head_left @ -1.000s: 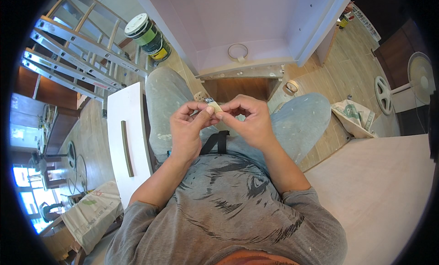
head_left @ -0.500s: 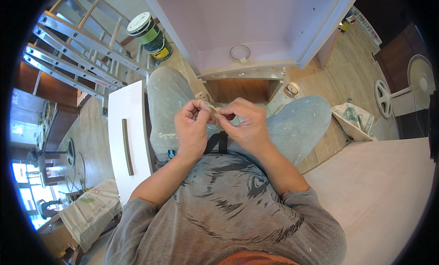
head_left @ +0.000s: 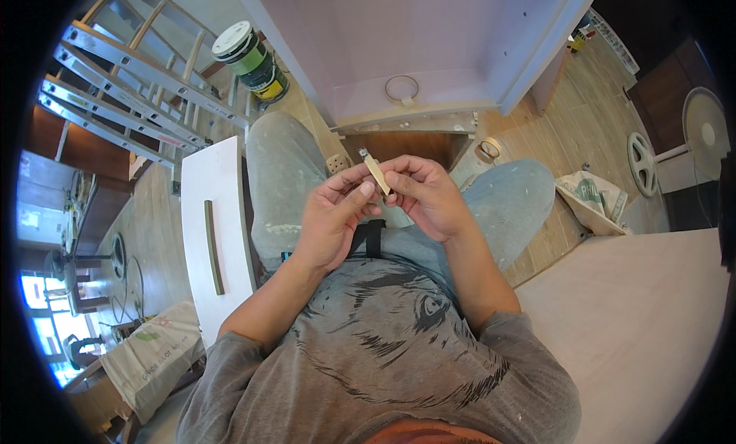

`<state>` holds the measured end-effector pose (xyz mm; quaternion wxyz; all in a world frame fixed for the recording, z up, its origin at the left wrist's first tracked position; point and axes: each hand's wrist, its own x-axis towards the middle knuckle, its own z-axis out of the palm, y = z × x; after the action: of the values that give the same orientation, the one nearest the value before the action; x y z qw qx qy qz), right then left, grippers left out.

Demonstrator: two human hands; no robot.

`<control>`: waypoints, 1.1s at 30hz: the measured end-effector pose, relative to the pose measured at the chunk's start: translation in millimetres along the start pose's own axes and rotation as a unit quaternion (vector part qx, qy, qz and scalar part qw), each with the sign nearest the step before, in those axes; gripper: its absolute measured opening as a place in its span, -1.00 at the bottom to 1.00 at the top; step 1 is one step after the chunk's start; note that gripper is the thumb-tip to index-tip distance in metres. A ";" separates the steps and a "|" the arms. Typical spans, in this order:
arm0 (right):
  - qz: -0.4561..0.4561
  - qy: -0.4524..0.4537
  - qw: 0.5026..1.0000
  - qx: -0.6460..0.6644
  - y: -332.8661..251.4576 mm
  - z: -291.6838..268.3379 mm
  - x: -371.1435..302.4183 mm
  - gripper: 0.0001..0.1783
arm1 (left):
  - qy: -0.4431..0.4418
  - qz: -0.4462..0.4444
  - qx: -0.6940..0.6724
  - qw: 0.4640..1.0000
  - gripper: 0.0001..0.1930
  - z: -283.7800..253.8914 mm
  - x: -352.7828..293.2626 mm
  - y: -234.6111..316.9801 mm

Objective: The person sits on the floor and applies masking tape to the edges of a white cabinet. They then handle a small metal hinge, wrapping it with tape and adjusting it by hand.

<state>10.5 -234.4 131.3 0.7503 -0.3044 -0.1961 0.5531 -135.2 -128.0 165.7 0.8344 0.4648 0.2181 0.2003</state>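
Between my two hands is a small flat cream-yellow strip (head_left: 376,170) with a shiny, metal-like tip pointing up and away. It resembles a small cutter blade with a taped grip, though its exact kind is unclear. My left hand (head_left: 331,218) pinches it from the left, thumb and fingers closed at its side. From the other side, my right hand (head_left: 432,201) closes thumb and fingers on its lower end. Both hands are held above my lap, in front of an upright pale lilac cabinet (head_left: 418,41). A thin tape roll (head_left: 402,89) lies inside the cabinet.
A white drawer front (head_left: 230,175) with a dark handle stands left of my leg. Beyond are metal ladders (head_left: 138,83) and a paint bucket (head_left: 253,64). Rightward are a floor tape roll (head_left: 489,149), a sack (head_left: 594,202), a pale panel (head_left: 629,298) and a fan (head_left: 701,129).
The yellow strip has turned upright and shows more fully between my fingers. My left hand has shifted right and slightly nearer; both hands now hold lower on the strip.
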 end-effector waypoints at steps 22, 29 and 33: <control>-0.069 0.000 0.974 -0.215 -18.9 9.4 0.0 -0.86 | -0.001 -0.017 0.035 0.999 -0.93 -12.2 0.5 -10.5; -0.017 -0.003 0.976 -0.218 -23.5 8.7 0.0 -0.91 | 0.000 -0.011 0.051 0.999 -0.93 -12.3 -0.1 -12.2; 0.005 -0.043 0.984 -0.175 -20.3 -2.1 1.4 -0.91 | -0.022 -0.015 0.046 0.999 -0.92 -13.7 -0.1 -12.6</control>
<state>26.7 -237.7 143.4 0.6732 -0.4080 -0.3210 0.5266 -141.2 -124.8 148.4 0.8198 0.5034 0.2155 0.1674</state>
